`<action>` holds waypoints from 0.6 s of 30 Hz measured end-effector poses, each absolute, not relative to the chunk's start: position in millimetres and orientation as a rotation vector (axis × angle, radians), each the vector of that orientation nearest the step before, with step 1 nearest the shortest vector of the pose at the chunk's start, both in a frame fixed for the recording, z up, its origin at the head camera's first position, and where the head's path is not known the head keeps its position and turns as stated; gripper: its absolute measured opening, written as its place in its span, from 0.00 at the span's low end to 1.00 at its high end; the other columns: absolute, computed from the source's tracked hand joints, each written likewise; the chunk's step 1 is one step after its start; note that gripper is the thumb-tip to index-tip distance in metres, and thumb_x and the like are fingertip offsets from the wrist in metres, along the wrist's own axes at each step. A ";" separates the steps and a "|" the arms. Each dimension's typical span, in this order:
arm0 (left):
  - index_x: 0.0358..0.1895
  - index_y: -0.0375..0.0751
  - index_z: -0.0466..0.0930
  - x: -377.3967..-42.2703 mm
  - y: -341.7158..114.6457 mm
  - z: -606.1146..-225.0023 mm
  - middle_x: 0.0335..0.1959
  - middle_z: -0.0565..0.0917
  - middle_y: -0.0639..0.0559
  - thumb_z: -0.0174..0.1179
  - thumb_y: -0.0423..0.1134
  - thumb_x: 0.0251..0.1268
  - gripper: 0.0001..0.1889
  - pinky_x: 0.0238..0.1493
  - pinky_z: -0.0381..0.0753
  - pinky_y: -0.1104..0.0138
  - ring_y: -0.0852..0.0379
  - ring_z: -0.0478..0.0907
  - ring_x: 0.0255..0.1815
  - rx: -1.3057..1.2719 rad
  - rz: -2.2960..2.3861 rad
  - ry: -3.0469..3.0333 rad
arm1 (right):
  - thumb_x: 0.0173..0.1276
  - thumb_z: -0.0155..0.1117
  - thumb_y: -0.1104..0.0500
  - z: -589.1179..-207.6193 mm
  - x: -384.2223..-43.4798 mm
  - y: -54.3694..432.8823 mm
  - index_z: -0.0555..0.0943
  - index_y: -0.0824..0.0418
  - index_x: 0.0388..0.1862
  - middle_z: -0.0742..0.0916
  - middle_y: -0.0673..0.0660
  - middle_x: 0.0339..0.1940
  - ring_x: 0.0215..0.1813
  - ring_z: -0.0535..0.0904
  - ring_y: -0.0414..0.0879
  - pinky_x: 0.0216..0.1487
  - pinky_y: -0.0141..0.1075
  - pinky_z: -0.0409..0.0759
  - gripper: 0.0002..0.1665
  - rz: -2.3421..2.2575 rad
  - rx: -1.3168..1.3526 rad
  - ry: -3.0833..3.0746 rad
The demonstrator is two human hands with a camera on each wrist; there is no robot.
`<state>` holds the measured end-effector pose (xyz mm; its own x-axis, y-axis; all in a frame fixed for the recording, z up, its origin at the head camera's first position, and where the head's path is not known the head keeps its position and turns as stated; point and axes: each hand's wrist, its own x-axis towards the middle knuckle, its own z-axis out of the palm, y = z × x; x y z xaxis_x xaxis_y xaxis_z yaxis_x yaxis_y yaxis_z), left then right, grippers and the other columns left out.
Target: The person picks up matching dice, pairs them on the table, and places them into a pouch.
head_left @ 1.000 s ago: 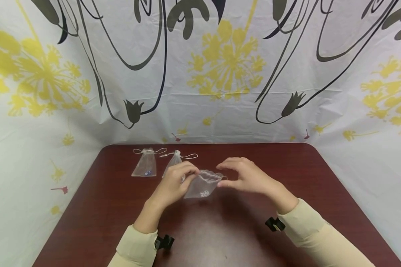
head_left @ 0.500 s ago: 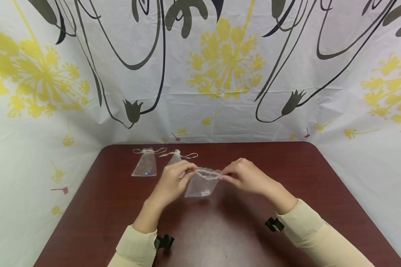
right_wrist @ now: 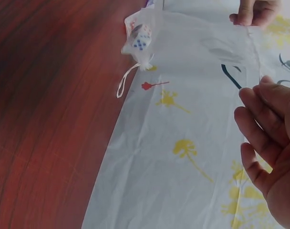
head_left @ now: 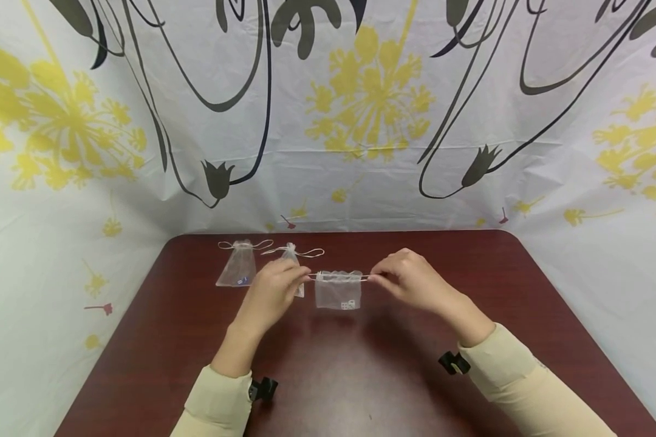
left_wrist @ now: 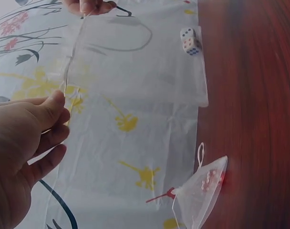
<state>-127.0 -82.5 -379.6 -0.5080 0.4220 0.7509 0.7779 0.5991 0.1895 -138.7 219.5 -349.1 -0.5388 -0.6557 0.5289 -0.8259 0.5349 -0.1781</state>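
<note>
A sheer white drawstring pouch [head_left: 330, 294] hangs between my hands above the table, its gathered top pulled level. Two white dice [left_wrist: 190, 42] with coloured pips lie in its bottom corner, toward the right in the head view. My left hand [head_left: 268, 294] pinches the drawstring [head_left: 311, 276] at the left between thumb and forefinger. On the other side, the thumb and fingertips of my right hand [head_left: 418, 279] pinch the cord's right end. In the right wrist view, the other fingers of the right hand [right_wrist: 274, 129] are loosely bent.
Toward the back left of the dark red table [head_left: 470, 388] lies a tied sheer pouch [head_left: 237, 270] with something blue inside. A second tied pouch [head_left: 291, 250] is partly behind my left hand. A patterned white cloth [head_left: 361, 200] hangs behind the table's back edge.
My right hand has closed on the drawstring and moved right, while my left has shifted left. The cord ends now stretch out from the pouch, which hangs straighter and slightly higher.
</note>
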 end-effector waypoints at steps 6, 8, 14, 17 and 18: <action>0.34 0.38 0.89 -128.1 -83.9 -377.5 0.26 0.81 0.54 0.72 0.33 0.60 0.03 0.33 0.75 0.62 0.54 0.75 0.28 -0.908 -0.564 -2.175 | 0.60 0.77 0.62 -349.7 -140.7 224.7 0.88 0.58 0.30 0.88 0.45 0.27 0.28 0.81 0.39 0.41 0.44 0.79 0.04 0.480 1.208 -2.346; 0.34 0.39 0.89 -128.2 -85.1 -377.2 0.26 0.81 0.53 0.72 0.34 0.61 0.03 0.33 0.75 0.62 0.52 0.75 0.29 -0.879 -0.544 -2.172 | 0.60 0.77 0.63 -349.6 -141.1 226.3 0.88 0.58 0.30 0.88 0.45 0.27 0.28 0.80 0.40 0.41 0.44 0.79 0.04 0.461 1.206 -2.342; 0.32 0.38 0.89 -129.0 -91.0 -377.5 0.25 0.80 0.52 0.73 0.34 0.58 0.04 0.32 0.76 0.58 0.49 0.76 0.29 -0.800 -0.538 -2.158 | 0.60 0.76 0.63 -346.6 -143.0 234.3 0.87 0.58 0.30 0.87 0.46 0.27 0.29 0.81 0.40 0.43 0.44 0.77 0.04 0.414 1.168 -2.353; 0.32 0.37 0.88 -129.0 -94.4 -377.7 0.24 0.79 0.52 0.75 0.34 0.56 0.05 0.31 0.75 0.57 0.49 0.76 0.29 -0.752 -0.547 -2.155 | 0.58 0.77 0.64 -345.0 -144.6 239.7 0.87 0.58 0.29 0.87 0.46 0.26 0.27 0.80 0.41 0.42 0.44 0.77 0.05 0.402 1.135 -2.344; 0.32 0.37 0.89 -129.3 -95.2 -377.8 0.24 0.79 0.52 0.75 0.34 0.56 0.05 0.31 0.75 0.57 0.49 0.76 0.29 -0.740 -0.549 -2.155 | 0.58 0.77 0.64 -344.7 -145.3 241.2 0.87 0.58 0.29 0.87 0.47 0.25 0.27 0.80 0.41 0.42 0.44 0.77 0.05 0.400 1.128 -2.341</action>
<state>-129.3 -95.2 -377.8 -0.5291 0.3256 0.7836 0.6610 0.7372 0.1400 -145.3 241.2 -344.7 -0.5271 -0.6404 0.5586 -0.7895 0.6123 -0.0431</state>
